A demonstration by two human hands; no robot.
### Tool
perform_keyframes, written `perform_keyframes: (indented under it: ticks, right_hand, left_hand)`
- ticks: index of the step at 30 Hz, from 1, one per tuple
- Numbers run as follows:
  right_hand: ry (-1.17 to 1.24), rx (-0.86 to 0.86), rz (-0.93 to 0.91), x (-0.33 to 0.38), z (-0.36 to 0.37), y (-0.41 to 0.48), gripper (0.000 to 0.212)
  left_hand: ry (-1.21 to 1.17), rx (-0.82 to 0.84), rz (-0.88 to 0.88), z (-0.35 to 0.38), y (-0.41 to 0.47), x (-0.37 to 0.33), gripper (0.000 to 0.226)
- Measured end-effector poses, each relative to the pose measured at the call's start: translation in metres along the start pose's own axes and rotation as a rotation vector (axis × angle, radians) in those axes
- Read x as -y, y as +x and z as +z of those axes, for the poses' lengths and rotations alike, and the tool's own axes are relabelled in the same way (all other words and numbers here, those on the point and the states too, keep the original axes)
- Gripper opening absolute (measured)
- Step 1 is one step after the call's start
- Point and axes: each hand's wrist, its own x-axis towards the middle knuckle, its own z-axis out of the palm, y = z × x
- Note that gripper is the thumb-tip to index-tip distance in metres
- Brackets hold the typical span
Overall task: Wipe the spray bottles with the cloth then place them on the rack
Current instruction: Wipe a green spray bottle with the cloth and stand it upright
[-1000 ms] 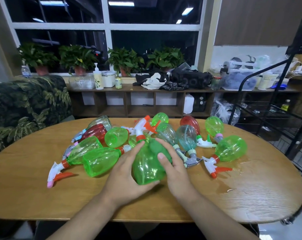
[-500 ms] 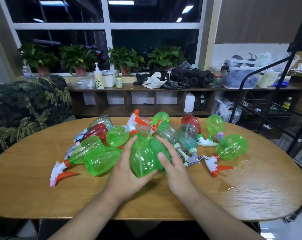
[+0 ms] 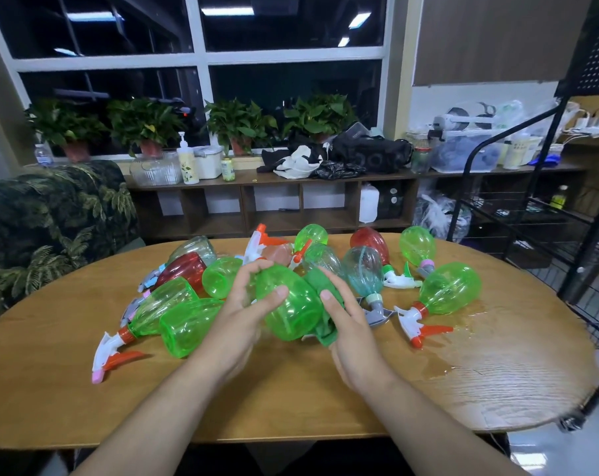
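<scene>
You are at the start of this job, as far as the view shows. Your left hand [image 3: 246, 305] grips a green spray bottle [image 3: 291, 304] raised just above the table [image 3: 291, 400], base end toward you, thumb laid across its near side. Your right hand [image 3: 348, 316] presses the green cloth [image 3: 322, 304] against the bottle's right flank, fingers closed over the fabric, so this bottle is mid-wipe.

Behind the held bottle lies the rest of the pile [image 3: 363, 269]: green, red and clear bottles lying on their sides, some touching one another, none visibly sorted into a done group. A wet patch [image 3: 480, 341] sits on the table to the right of the held bottle.

The black wire rack [image 3: 545, 214] stands off the table's right end. One small bottle shows on a shelf there, but I cannot tell whether it belongs to this batch. Nearly every bottle remains to wipe and rack.
</scene>
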Motion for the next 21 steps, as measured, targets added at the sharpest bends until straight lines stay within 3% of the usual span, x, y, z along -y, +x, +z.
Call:
perform_keyframes:
  ticks: [3, 7, 9, 12, 16, 21]
  right_hand:
    - [-0.125, -0.004, -0.117, 0.000, 0.003, -0.006, 0.042]
    - [-0.532, -0.018, -0.421, -0.007, 0.001, -0.010, 0.050]
    - [-0.693, 0.024, -0.549, -0.007, 0.000, -0.010, 0.055]
    - [-0.823, 0.099, -0.704, -0.009, 0.002, -0.009, 0.055]
    - [-0.662, 0.067, -0.555, -0.011, 0.007, -0.009, 0.061]
    - [-0.092, -0.053, -0.117, -0.020, 0.004, 0.004, 0.063]
  left_hand:
    - [0.063, -0.122, 0.040, 0.005, 0.004, 0.001, 0.050]
    - [0.156, -0.213, 0.050, 0.014, 0.007, 0.006, 0.051]
    - [-0.001, -0.235, -0.016, 0.019, 0.008, 0.004, 0.041]
    - [-0.248, -0.284, -0.132, 0.029, 0.011, -0.001, 0.044]
    - [-0.300, -0.410, -0.017, 0.047, 0.006, 0.003, 0.045]
    - [0.289, -0.498, 0.442, 0.059, -0.003, 0.017, 0.059]
